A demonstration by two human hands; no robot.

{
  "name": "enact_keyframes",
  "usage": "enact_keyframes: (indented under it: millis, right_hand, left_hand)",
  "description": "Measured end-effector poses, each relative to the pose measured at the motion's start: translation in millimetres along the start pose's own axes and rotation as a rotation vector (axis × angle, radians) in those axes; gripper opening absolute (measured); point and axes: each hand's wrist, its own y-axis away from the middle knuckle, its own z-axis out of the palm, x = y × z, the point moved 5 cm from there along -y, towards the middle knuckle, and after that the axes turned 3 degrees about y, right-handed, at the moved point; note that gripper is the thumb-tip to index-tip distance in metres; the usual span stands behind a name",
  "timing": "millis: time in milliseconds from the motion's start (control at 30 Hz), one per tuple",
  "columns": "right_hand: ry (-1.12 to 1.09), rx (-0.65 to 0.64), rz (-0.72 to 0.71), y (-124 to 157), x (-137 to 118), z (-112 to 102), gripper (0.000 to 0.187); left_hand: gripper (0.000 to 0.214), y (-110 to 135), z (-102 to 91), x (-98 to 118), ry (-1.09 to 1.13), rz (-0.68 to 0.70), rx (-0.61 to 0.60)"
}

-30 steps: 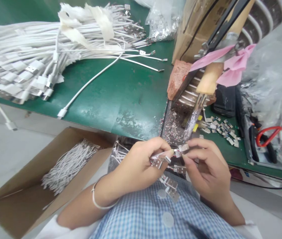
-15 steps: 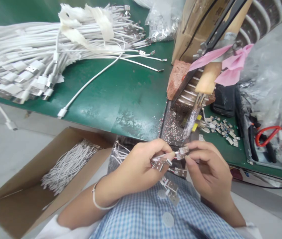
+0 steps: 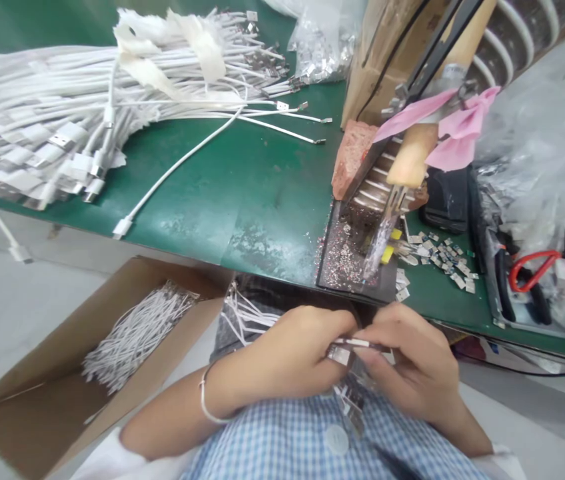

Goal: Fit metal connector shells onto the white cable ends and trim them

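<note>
Left hand (image 3: 295, 350), right hand (image 3: 417, 360): fingers (image 3: 392, 331) pinching USB connectors (image 3: 340, 354); soldering-iron label (image 3: 454, 71) blurred.

Cable-assembly workshop, green workbench (image 3: 262, 187), bundled white cables (image 3: 77, 75), loose metal connectors (image 3: 457, 281), red-handled scissors (image 3: 552, 256)

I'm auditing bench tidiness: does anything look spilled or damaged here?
Tiny crumbs litter the dark plate, with some on the green tabletop, as if spilled. Pale, blotchy patches near the tabletop's front edge look like wear.
</note>
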Motion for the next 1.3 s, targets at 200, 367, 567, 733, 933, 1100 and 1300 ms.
enact_keyframes:
  millis: [200,367,567,733,933,1100,1300]
  right_hand:
    - [-0.203,0.264,0.131,11,15,-10,0.021]
    - [-0.320,0.291,0.211,10,16,-5,0.015]
    - [-0.322,0.268,0.222,7,15,-2,0.020]
    - [-0.298,0.260,0.254,8,19,-1,0.018]
    - [-0.092,0.451,0.136,11,21,-15,0.012]
    - [0.040,0.432,0.137,8,16,-9,0.012]
    - [0.053,0.355,0.110,-5,16,-5,0.016]
  left_hand:
    - [0.024,6,-10.9,2,0.082,0.064,0.086]
    - [0.019,9,-14.9,3,0.109,0.111,0.130]
    - [0.015,8,-16.2,4,0.089,0.110,0.141]
    - [0.015,9,-18.6,4,0.113,0.121,0.170]
    - [0.015,11,-27.4,4,0.045,0.094,0.264]
    - [0.016,11,-30.8,5,0.021,0.095,0.306]
    - [0.014,11,-33.7,6,-0.001,0.077,0.350]
